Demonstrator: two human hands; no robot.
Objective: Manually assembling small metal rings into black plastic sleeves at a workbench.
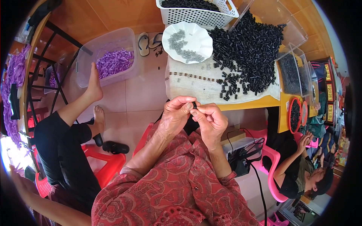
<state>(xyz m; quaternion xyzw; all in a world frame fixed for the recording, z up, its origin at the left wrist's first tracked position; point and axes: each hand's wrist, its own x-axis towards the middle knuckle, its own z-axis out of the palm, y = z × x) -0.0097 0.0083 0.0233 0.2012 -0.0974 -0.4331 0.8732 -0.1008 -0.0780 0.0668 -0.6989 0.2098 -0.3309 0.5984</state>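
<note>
In front of my chest, my left hand (pixel 176 114) and my right hand (pixel 209 121) meet, both closed in a pinch on a small black tube-like piece (pixel 194 105). Fingertips partly cover it, so its exact kind cannot be told. Just beyond my hands is the table's near edge, covered by a pale cloth (pixel 188 88). A large heap of similar black pieces (pixel 250 52) spreads over the cloth's right side. Left of the heap stands a white scalloped dish (pixel 205 40) with many small clear pieces (pixel 183 45) in it.
A white perforated basket (pixel 196 19) of black pieces stands behind the dish. Clear bins (pixel 292 73) and a red-rimmed round tray (pixel 289 116) lie to the right. On the floor at left is a clear tub (pixel 113 79) with purple pieces. People sit on both sides; a black cable (pixel 260 184) hangs at right.
</note>
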